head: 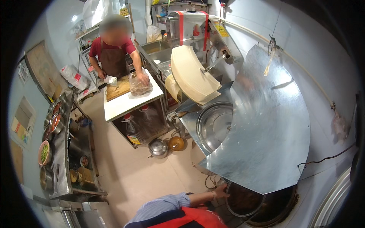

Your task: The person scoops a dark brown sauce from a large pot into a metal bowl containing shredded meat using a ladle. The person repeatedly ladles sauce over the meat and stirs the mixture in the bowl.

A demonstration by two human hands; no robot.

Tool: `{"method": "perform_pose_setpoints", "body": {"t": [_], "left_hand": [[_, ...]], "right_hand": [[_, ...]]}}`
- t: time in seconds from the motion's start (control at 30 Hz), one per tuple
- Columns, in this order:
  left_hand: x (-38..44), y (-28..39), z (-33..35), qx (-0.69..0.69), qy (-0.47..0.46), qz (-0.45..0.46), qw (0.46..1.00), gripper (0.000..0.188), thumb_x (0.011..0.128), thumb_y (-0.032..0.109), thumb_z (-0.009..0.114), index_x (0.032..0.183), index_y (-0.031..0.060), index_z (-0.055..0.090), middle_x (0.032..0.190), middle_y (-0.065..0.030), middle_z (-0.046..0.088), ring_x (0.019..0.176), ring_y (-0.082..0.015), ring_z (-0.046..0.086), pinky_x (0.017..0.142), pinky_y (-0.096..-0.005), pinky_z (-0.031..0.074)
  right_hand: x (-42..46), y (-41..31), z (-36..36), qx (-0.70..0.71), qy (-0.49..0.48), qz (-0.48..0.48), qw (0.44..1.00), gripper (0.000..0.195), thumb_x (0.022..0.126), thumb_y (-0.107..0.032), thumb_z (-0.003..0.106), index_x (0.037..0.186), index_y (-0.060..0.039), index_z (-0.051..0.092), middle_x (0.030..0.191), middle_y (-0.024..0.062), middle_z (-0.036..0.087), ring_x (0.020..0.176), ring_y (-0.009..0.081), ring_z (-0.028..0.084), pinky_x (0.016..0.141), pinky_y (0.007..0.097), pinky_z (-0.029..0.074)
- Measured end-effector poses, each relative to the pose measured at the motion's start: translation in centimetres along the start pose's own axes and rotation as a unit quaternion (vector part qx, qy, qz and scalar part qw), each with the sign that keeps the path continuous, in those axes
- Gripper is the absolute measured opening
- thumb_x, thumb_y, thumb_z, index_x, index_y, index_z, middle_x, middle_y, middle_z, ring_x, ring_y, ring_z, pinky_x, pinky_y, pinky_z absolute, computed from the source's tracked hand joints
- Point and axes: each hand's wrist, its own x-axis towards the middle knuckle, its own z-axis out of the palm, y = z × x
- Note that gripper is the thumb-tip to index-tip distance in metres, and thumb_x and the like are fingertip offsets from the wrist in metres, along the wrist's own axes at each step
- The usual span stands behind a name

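Observation:
My left hand [221, 191], below a blue striped sleeve, reaches in at the bottom and grips the near-left rim of a round metal pot [244, 199]. Dark brown contents show inside it; whether they are liquid or solid I cannot tell. The pot overlaps a larger, dark-stained round vessel [281, 203]. Above both hangs the lower edge of a broad, curved sheet-metal panel [271, 122], which hides their far sides. A red and dark apron [185, 219] covers my front. My right hand is out of view.
Across the room a co-worker [114, 57] holds a cleaver [111, 80] and touches a plastic bag of food [141, 85] beside a cutting board [119, 87]. A kettle [158, 148] stands on the floor. Bowls [44, 154] line the left counter [63, 171]. A metal lid [214, 125] lies beyond the panel.

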Motion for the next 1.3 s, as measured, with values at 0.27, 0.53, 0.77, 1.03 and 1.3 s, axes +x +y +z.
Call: {"method": "perform_pose_setpoints", "body": {"t": [0.27, 0.53, 0.77, 1.03, 1.3], "left_hand": [[1.3, -4.2, -0.7, 0.019, 0.025, 0.065, 0.997, 0.048, 0.071, 0.005, 0.072, 0.114, 0.0047, 0.052, 0.1, -0.0053, 0.06, 0.09, -0.0163, 0.056, 0.079, -0.0312, 0.048], [0.5, -2.5, -1.1, -0.023, -0.009, 0.055, 0.998, 0.039, 0.075, 0.003, 0.068, 0.11, 0.0063, 0.054, 0.081, -0.0013, 0.058, 0.067, -0.0118, 0.056, 0.055, -0.0255, 0.048], [0.0, -0.6, -0.7, 0.014, 0.002, 0.027, 1.0, 0.035, 0.075, 0.002, 0.068, 0.106, 0.0069, 0.054, 0.079, -0.0013, 0.059, 0.062, -0.0108, 0.056, 0.052, -0.0242, 0.047], [0.3, -1.0, -0.2, -0.021, 0.044, 0.003, 0.999, 0.035, 0.074, 0.001, 0.069, 0.105, 0.0073, 0.053, 0.085, -0.002, 0.06, 0.07, -0.0124, 0.058, 0.056, -0.0258, 0.051], [1.1, -2.8, -1.1, -0.029, -0.034, 0.05, 0.998, 0.037, 0.074, -0.001, 0.068, 0.108, 0.0067, 0.055, 0.087, -0.0007, 0.06, 0.074, -0.0118, 0.058, 0.058, -0.0259, 0.051]], "right_hand": [[1.3, -1.2, -0.5, -0.003, -0.021, -0.026, 0.999, 0.05, 0.078, -0.035, 0.062, 0.106, 0.0054, 0.052, 0.074, 0.0182, 0.056, 0.058, 0.0271, 0.053, 0.055, 0.0426, 0.042], [2.0, -1.5, -1.1, 0.003, -0.027, -0.023, 0.999, 0.048, 0.079, -0.033, 0.062, 0.105, 0.0055, 0.053, 0.075, 0.0189, 0.057, 0.06, 0.0283, 0.054, 0.057, 0.0422, 0.043], [2.2, -1.4, -1.6, 0.011, -0.033, -0.019, 0.999, 0.045, 0.079, -0.032, 0.061, 0.103, 0.0057, 0.054, 0.075, 0.0196, 0.058, 0.062, 0.0293, 0.055, 0.059, 0.0418, 0.044], [2.5, -1.8, -2.9, 0.006, -0.038, -0.034, 0.999, 0.043, 0.079, -0.03, 0.061, 0.102, 0.0058, 0.054, 0.076, 0.0203, 0.059, 0.064, 0.0305, 0.057, 0.061, 0.0414, 0.045], [1.3, -2.5, -4.9, 0.003, -0.034, -0.048, 0.998, 0.041, 0.079, -0.028, 0.061, 0.101, 0.006, 0.055, 0.076, 0.021, 0.06, 0.066, 0.0316, 0.058, 0.063, 0.041, 0.047]]}}
